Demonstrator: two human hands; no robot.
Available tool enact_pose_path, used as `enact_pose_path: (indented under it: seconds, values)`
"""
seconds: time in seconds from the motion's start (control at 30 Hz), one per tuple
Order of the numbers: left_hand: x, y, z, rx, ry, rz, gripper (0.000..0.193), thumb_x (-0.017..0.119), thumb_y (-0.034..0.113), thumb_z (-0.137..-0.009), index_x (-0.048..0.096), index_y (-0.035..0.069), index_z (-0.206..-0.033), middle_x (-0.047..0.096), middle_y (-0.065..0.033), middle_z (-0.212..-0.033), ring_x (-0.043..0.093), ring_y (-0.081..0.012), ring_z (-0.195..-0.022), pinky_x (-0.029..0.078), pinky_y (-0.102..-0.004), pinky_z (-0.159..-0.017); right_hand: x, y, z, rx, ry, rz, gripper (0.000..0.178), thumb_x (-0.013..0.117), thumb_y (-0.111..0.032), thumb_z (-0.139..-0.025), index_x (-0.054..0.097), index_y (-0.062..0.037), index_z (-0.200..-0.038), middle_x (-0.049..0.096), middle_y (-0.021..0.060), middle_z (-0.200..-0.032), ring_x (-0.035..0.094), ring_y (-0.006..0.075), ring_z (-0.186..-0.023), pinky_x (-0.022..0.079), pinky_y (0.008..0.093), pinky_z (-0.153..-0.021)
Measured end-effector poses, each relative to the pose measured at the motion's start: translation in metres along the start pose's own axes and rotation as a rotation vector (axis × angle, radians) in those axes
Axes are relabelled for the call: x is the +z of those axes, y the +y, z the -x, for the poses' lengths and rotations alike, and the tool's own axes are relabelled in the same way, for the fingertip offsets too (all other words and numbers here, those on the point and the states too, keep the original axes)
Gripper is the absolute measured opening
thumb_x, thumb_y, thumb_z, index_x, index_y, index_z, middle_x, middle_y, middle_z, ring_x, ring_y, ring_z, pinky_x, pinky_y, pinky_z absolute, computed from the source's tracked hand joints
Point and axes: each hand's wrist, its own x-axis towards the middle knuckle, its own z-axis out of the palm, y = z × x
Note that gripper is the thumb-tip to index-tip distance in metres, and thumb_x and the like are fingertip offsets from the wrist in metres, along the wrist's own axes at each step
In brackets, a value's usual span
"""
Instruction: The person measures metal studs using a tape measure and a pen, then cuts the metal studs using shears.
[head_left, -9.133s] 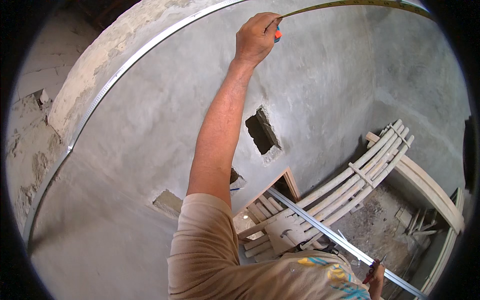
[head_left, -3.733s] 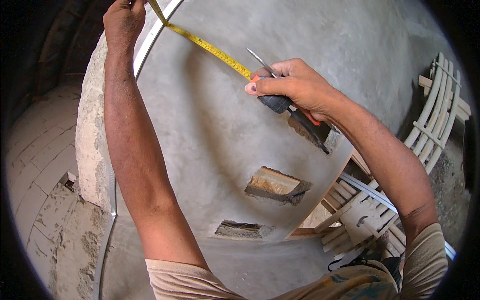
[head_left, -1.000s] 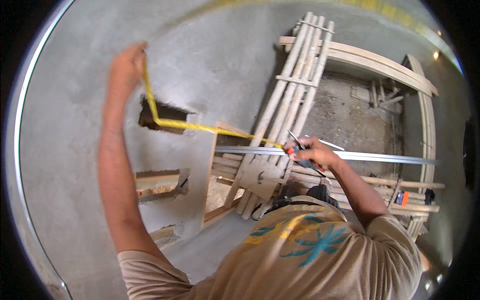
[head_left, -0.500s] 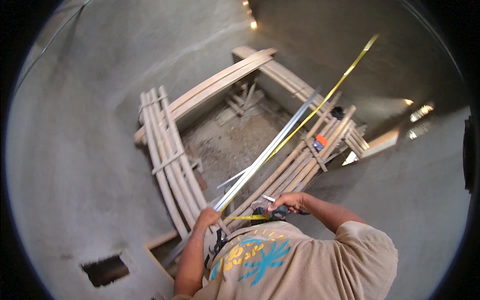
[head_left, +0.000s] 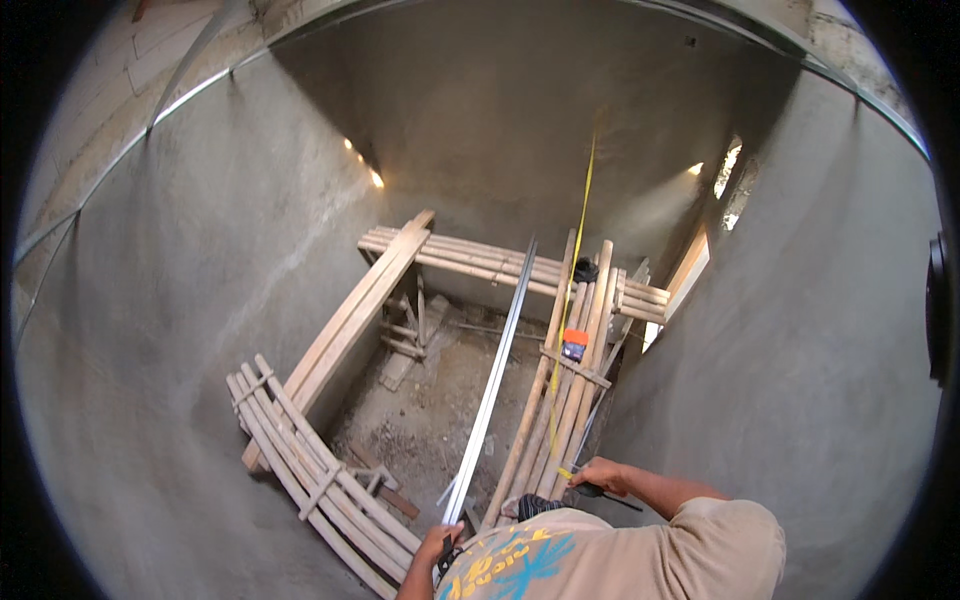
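Tape runs yellow from the right hand, clamped on its case, out over the bamboo poles. Left hand grips the metal rail low down. Measuring step, I'd say; next calls for steadying the tape.

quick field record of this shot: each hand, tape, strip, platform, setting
left hand: at the near end of the long metal strip
right hand: grips the near end of the yellow tape measure
tape: stretched away over the bamboo poles
platform: wooden planks, bamboo
setting: grey plastered walls, rubble floor
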Motion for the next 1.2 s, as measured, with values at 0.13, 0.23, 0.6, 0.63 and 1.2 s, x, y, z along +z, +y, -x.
enact_pose_path:
  seconds: [0.13,0.23,0.6,0.63,1.2]
  values:
    - [-0.008,-0.038,0.024,-0.301,0.164,0.138,0.048,0.059,0.046,-0.094,0.072,0.000,-0.091,0.068,-0.0095,-0.077,0.061,-0.0166,-0.069,0.049,-0.0364,-0.066,-0.013,0.019,-0.023,0.159,0.184,-0.100,0.043,0.084,-0.035,-0.076,0.066,0.0039,-0.083,0.062,0.0102,-0.077,0.048,0.0177,-0.057,0.035,0.0389,-0.049]
    - [-0.010,-0.080,0.034,-0.439,0.241,0.400,0.039,0.062,0.036,-0.092,0.072,-0.002,-0.095,0.066,-0.0092,-0.079,0.061,-0.0160,-0.071,0.049,-0.0341,-0.066,-0.017,0.002,-0.009,0.159,0.256,-0.192,0.047,0.081,-0.033,-0.078,0.065,0.0082,-0.094,0.063,0.0141,-0.084,0.051,0.0195,-0.058,0.038,0.0396,-0.050]
    - [0.004,-0.163,0.025,-0.260,0.168,-0.151,0.048,0.059,0.046,-0.091,0.070,0.001,-0.105,0.069,-0.0194,-0.089,0.068,-0.0294,-0.081,0.052,-0.0406,-0.075,-0.027,0.034,-0.026,-0.160,0.434,-0.462,0.039,0.079,-0.038,-0.079,0.064,-0.0023,-0.078,0.052,0.0033,-0.066,0.046,0.0161,-0.060,0.037,0.0388,-0.054]
    - [0.008,-0.168,0.015,-0.256,0.161,-0.197,0.055,0.059,0.051,-0.091,0.070,-0.001,-0.105,0.070,-0.0225,-0.090,0.070,-0.0323,-0.083,0.053,-0.0426,-0.078,-0.027,0.041,-0.030,-0.191,0.440,-0.460,0.038,0.079,-0.038,-0.079,0.064,-0.0027,-0.078,0.052,0.0025,-0.066,0.046,0.0152,-0.060,0.037,0.0377,-0.055]
    - [-0.002,-0.083,0.062,-0.139,0.208,-0.023,0.033,0.069,0.029,-0.084,0.073,0.001,-0.102,0.071,-0.0155,-0.079,0.067,-0.0206,-0.075,0.052,-0.0370,-0.070,-0.025,0.072,-0.016,0.136,0.259,-0.550,0.044,0.077,-0.039,-0.080,0.053,-0.0057,-0.064,0.044,0.0062,-0.049,0.035,0.0212,-0.025,0.027,0.0427,-0.024]
